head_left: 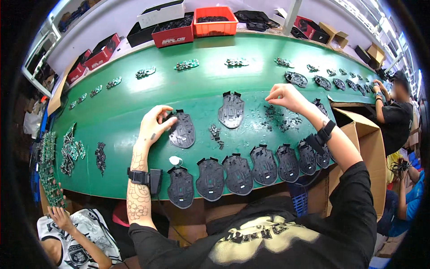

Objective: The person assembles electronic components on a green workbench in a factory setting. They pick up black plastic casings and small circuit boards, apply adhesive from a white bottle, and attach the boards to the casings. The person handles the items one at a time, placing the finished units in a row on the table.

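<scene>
My left hand (154,123) is beside the upper left edge of a black mouse-shaped base shell (182,131). Its fingers are curved and apart, with the thumb over the shell's edge; contact is unclear. Another black base shell (231,111) lies between my hands. My right hand (289,97) is raised above the table, thumb and fingertips pinched together; anything between them is too small to make out. Small black parts (282,120) are scattered below it. A smaller heap of black pieces (216,136) sits between the two shells. Several more base shells (239,175) line the near edge.
Green circuit boards (186,65) are spaced along the far side of the green table (130,98). A red-orange crate (216,21) and boxes stand behind. Co-workers sit left and right. A cardboard box (363,157) is by my right arm. A small white object (175,160) lies near my left forearm.
</scene>
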A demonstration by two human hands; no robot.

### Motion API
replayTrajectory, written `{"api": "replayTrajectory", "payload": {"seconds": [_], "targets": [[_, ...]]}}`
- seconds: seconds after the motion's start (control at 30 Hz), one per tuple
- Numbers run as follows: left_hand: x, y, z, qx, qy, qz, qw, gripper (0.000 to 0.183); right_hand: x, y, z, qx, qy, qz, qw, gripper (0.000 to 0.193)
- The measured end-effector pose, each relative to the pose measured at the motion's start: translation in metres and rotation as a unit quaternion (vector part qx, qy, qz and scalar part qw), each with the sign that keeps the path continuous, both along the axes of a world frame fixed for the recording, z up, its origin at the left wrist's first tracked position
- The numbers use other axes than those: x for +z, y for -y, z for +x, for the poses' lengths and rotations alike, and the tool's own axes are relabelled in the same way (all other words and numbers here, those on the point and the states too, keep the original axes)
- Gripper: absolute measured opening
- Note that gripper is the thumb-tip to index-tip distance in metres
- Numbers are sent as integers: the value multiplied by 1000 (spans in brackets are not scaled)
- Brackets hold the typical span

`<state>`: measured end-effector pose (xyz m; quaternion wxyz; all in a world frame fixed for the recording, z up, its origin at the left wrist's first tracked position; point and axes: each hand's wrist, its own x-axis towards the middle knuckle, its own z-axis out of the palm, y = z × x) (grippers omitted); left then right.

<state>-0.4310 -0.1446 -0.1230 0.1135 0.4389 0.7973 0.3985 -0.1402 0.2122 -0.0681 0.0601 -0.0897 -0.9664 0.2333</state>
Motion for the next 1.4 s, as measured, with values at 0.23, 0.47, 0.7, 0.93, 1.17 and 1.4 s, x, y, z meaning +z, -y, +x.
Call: {"api": "replayTrajectory", "payload": {"seconds": [0.23, 0.47, 0.7, 0.93, 1.17, 1.4], "targets": [[5, 9, -1, -22, 14, -18, 999, 42, -8, 16, -17, 21, 30, 17, 999, 13], [-3, 9, -3, -32, -31, -15, 999, 36, -1, 33, -30, 17, -4, -17, 1000, 10], [-4, 13, -5, -34, -40, -10, 999, 38, 22, 139, -92, 51, 71, -360, 929, 17], [-2, 10, -7, -38, -37, -21, 998, 40, -21, 163, -130, 91, 64, -238, 965, 16], [-2, 10, -7, -41, -44, -24, 998, 41, -31, 164, -135, 163, 3, -182, 970, 14], [-4, 12, -6, -33, -44, -31, 998, 41, -42, 166, -136, 183, -8, -141, 973, 10]]}}
